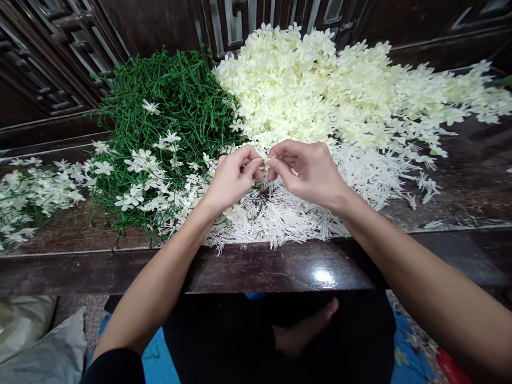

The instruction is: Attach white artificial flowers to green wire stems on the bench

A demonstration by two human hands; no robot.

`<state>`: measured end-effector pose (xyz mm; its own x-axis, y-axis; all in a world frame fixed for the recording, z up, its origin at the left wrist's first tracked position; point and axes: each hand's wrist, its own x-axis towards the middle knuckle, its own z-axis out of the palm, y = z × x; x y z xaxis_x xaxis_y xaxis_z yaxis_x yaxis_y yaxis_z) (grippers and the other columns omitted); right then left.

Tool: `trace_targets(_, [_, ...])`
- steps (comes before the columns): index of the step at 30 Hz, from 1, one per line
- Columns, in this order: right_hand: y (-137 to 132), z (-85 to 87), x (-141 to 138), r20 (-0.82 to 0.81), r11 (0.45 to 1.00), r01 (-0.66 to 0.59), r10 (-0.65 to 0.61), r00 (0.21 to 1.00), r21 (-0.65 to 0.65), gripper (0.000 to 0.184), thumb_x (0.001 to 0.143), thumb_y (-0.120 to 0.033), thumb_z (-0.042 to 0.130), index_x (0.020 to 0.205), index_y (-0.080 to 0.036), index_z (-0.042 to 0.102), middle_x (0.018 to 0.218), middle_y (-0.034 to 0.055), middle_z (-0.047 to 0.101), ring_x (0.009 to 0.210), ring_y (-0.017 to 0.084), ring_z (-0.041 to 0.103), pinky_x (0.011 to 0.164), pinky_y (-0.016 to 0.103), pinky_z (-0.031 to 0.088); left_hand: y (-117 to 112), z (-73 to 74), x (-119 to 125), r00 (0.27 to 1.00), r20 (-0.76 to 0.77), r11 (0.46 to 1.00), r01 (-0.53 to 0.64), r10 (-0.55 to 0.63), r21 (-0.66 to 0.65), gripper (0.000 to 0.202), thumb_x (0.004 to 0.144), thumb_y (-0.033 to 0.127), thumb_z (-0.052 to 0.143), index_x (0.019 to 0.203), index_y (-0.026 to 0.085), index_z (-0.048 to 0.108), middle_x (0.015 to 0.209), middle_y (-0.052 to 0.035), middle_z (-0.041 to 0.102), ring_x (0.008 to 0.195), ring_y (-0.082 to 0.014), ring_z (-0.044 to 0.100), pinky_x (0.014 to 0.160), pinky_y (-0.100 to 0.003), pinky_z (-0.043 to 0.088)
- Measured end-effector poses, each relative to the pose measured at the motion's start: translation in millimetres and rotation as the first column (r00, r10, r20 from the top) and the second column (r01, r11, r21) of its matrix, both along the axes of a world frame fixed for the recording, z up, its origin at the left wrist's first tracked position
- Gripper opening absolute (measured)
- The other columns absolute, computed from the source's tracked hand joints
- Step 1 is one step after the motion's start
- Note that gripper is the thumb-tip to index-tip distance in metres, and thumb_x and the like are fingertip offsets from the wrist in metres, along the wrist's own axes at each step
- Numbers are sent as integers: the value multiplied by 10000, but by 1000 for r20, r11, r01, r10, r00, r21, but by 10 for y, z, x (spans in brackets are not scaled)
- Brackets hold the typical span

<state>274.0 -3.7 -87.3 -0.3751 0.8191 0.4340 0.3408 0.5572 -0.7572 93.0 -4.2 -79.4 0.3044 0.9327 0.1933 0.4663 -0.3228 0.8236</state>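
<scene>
My left hand (234, 178) and my right hand (310, 170) meet fingertip to fingertip above the piles, both closed in a pinch. Between them is a small pale artificial flower (264, 159), mostly covered by the fingers. The left fingertips grip it. A thin white stamen piece (272, 158) shows at the right fingertips. Below the hands lies a heap of white plastic stamen pieces (288, 216). Behind them rises a large mound of cream fabric petals (296, 85). A tangle of green plastic stems (172, 96) sits at the back left.
Assembled white flowers on green stems (142, 165) lie at the front left of the stems, with more assembled flowers (36, 186) farther left. Everything rests on a dark wooden bench (280, 266) against a carved wooden back (156, 24). Pale bags (52, 346) are on the floor.
</scene>
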Motion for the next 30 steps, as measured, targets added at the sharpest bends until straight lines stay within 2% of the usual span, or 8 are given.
trace_targets(3, [-8, 10, -3, -13, 1000, 11, -11, 1000, -12, 107, 893, -146, 582, 814, -205, 622, 698, 31, 719, 646, 178, 711, 593, 354, 610, 8, 1, -11, 1000, -6, 999, 23, -22, 39, 169, 943, 129, 522, 796, 195, 575, 693, 4, 708, 612, -96, 596, 608, -250, 431])
trace_targets(8, [-7, 14, 3, -28, 1000, 12, -13, 1000, -26, 90, 885, -159, 584, 828, -219, 622, 682, 16, 713, 634, 173, 709, 591, 357, 618, 3, 15, -12, 996, -80, 987, 44, -32, 153, 216, 924, 77, 511, 748, 197, 546, 612, 40, 584, 534, -85, 461, 581, -254, 378])
trace_targets(12, [2, -10, 10, -40, 1000, -11, 10, 999, -28, 106, 892, -163, 583, 813, -230, 603, 687, 20, 711, 638, 180, 718, 579, 373, 635, -18, 16, -1, 996, -86, 987, 35, -22, 157, 217, 926, 68, 498, 758, 200, 537, 604, 43, 565, 517, -88, 421, 553, -252, 351])
trace_targets(24, [-18, -51, 1, -8, 999, 9, -9, 1000, 36, 151, 893, -125, 579, 877, -266, 631, 708, 26, 721, 653, 226, 727, 559, 425, 612, -16, -19, 9, 996, -79, 987, 45, -33, 157, 233, 922, 55, 478, 748, 206, 511, 613, 38, 555, 535, -97, 432, 558, -266, 343])
trace_targets(30, [-38, -45, -4, 40, 999, 48, -48, 998, 12, 140, 894, -152, 581, 870, -284, 621, 734, 27, 715, 688, 245, 720, 635, 475, 616, -34, -38, 18, 996, -87, 991, 12, 0, 136, 216, 922, 93, 490, 749, 218, 526, 620, 31, 586, 536, -106, 448, 580, -276, 362])
